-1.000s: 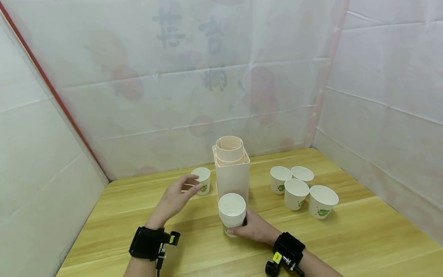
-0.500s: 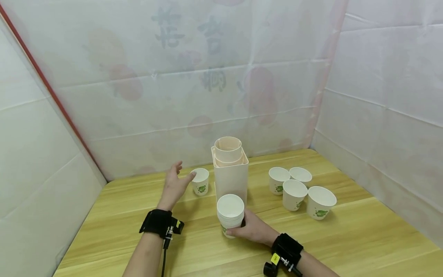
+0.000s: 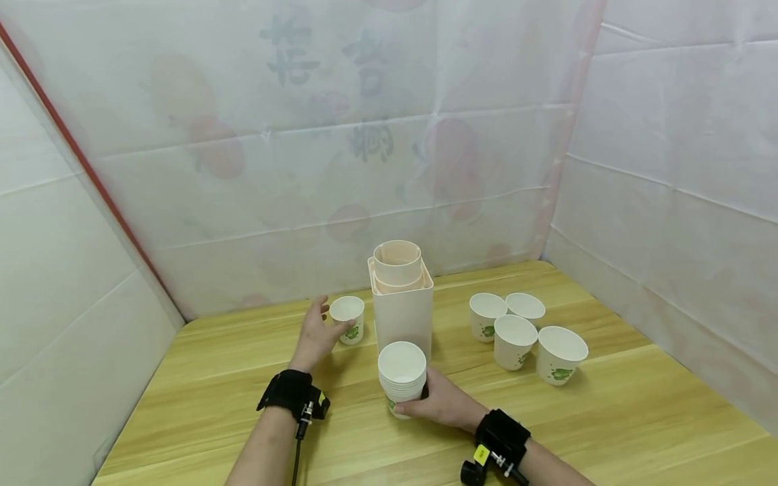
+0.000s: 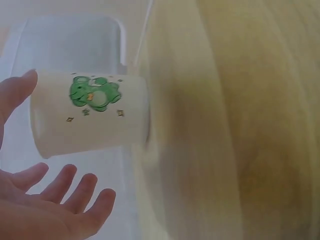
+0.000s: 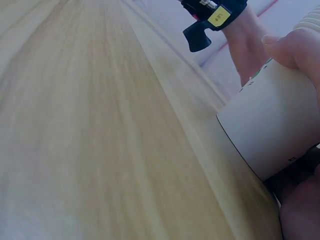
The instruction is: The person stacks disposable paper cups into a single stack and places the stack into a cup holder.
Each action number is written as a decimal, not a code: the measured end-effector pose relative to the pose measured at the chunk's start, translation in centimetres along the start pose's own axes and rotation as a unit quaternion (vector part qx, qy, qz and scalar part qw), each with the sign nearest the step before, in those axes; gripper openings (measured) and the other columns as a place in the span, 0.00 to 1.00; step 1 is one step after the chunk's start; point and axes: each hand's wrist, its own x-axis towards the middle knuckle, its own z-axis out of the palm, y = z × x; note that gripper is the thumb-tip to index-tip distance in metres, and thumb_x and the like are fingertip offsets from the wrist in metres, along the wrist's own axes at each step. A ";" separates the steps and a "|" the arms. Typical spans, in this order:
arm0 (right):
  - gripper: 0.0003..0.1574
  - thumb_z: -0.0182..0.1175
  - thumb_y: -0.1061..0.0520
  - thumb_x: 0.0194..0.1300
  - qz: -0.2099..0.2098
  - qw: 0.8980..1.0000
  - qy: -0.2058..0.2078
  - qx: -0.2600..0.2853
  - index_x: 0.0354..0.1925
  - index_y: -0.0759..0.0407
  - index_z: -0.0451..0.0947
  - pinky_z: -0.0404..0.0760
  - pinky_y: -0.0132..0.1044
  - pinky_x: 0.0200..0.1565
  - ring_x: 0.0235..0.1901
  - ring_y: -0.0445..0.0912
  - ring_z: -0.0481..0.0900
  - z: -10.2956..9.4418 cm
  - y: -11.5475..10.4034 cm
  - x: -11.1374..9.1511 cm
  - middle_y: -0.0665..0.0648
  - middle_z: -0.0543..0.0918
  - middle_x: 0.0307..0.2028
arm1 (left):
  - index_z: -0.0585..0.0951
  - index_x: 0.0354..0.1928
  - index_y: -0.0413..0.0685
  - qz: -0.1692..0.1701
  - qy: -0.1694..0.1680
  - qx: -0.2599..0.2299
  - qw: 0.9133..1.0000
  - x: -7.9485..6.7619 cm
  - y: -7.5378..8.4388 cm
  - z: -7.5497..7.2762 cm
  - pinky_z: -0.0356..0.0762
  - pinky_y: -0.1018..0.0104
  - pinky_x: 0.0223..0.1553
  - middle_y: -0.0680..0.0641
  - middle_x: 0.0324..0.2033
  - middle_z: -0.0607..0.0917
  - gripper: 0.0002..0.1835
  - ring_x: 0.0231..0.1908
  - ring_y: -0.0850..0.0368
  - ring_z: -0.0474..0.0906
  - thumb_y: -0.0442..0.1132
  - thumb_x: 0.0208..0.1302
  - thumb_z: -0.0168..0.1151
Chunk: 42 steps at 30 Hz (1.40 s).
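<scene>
My left hand [image 3: 313,342] reaches around a white paper cup [image 3: 345,309] standing upright at the back left. In the left wrist view this cup's side [image 4: 95,127] carries a green cartoon animal print. The thumb [image 4: 20,92] lies right at its rim, while the loosely bent fingers [image 4: 82,192] stay apart from its wall. My right hand [image 3: 448,402] grips a stack of nested paper cups [image 3: 402,364] near the front middle, thumb on the near side. The lowest cup [image 5: 272,117] of the stack shows in the right wrist view, its base close over the wooden table.
Just behind the stack stands a tall pale box-shaped holder [image 3: 404,317] with a round tube [image 3: 398,270] rising from its top. Several upright paper cups [image 3: 515,332] cluster to the right on the wooden table [image 3: 608,425]. White sheeting [image 3: 292,182] encloses the back and sides.
My left hand has moved from in front of the lone cup to its left side, thumb and fingers now around it. The right hand keeps its grip on the stack.
</scene>
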 end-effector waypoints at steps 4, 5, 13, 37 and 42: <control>0.40 0.66 0.56 0.54 -0.001 1.000 0.005 -0.002 0.61 0.45 0.58 0.61 0.50 0.58 0.55 0.47 0.66 0.0 1.5 0.3 0.52 0.70 0.56 | 0.58 0.64 0.42 0.003 0.003 0.007 1.000 0.0 -0.3 0.3 0.66 0.45 0.54 0.36 0.56 0.67 0.41 0.55 0.43 0.63 0.46 0.53 0.68; 0.40 0.66 0.55 0.55 0.000 1.000 0.006 -0.001 0.61 0.44 0.58 0.61 0.50 0.58 0.55 0.47 0.66 0.0 1.9 0.4 0.52 0.70 0.56 | 0.59 0.63 0.41 0.004 0.005 0.008 1.000 0.0 -0.4 0.4 0.66 0.46 0.54 0.36 0.55 0.68 0.40 0.54 0.44 0.63 0.47 0.53 0.68; 0.39 0.65 0.53 0.56 -0.019 1.000 0.003 -0.006 0.61 0.43 0.58 0.62 0.51 0.57 0.55 0.49 0.67 0.0 2.4 0.5 0.52 0.70 0.56 | 0.60 0.62 0.41 0.009 0.014 0.018 1.000 0.3 -0.4 0.9 0.68 0.46 0.52 0.36 0.53 0.69 0.43 0.53 0.44 0.64 0.51 0.50 0.69; 0.39 0.65 0.53 0.55 -0.020 1.000 0.005 -0.011 0.61 0.43 0.59 0.62 0.51 0.57 0.54 0.48 0.67 0.0 2.2 0.4 0.52 0.71 0.55 | 0.61 0.60 0.48 0.019 0.025 -0.040 0.999 -1.8 0.9 -1.2 0.68 0.49 0.52 0.44 0.54 0.68 0.40 0.54 0.49 0.63 0.54 0.50 0.68; 0.38 0.65 0.55 0.55 -0.009 1.000 0.003 -0.004 0.60 0.44 0.59 0.62 0.49 0.58 0.54 0.47 0.67 0.0 1.2 0.2 0.52 0.71 0.55 | 0.61 0.60 0.51 0.014 0.039 -0.092 0.995 -3.0 1.9 -2.0 0.69 0.52 0.51 0.47 0.55 0.68 0.39 0.54 0.52 0.63 0.54 0.49 0.70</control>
